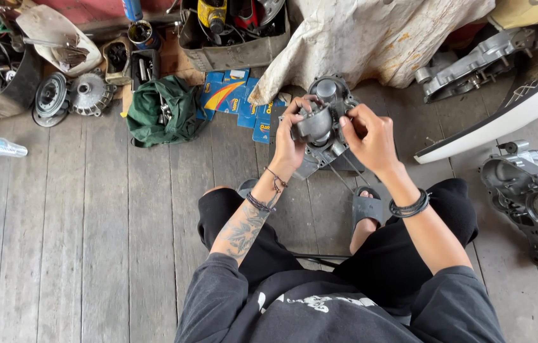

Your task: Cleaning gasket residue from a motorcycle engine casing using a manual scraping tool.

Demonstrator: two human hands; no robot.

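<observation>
Metal part [315,124], grey, possibly greasy, between both hands.

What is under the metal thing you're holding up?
Under the small grey metal part, held by the left hand and right hand, sits a bigger grey engine casing on the wooden floor. The hands and part cover its middle.

Metal part [315,124] held at centre: dull silver-grey. Engine casing [532,197] at 3 o'clock: bright silver-grey. Cloth [164,111] at 10 o'clock: dark green. Flat packets [234,95] at 11 o'clock: blue with yellow and red arcs. Sheet [370,35] at 12 o'clock: off-white, rust-stained. Floor planks [78,241]: weathered grey. Sandal [367,208] at centre: grey. Trousers [402,254] and sleeves at 6 o'clock: black.
</observation>
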